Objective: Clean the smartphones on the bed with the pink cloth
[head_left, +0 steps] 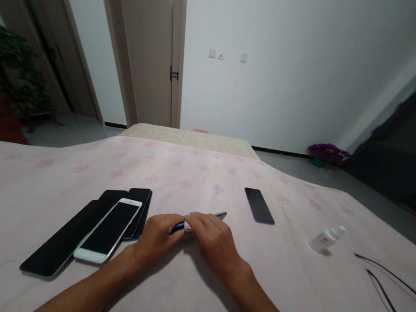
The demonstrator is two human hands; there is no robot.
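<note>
Both hands meet over a thin phone with a blue edge, held tilted just above the pink sheet. My left hand is closed around its left end. My right hand is closed over a small pale pink cloth, pressed against the phone; most of the phone and cloth is hidden by my fingers. Left of my left hand, a white phone lies face up across several black phones. A dark phone lies alone beyond my right hand.
A small white bottle lies tilted at the right. Two black cable ends or thin rods reach in from the right edge. The flowered pink sheet covers the surface, with a cream padded edge beyond it.
</note>
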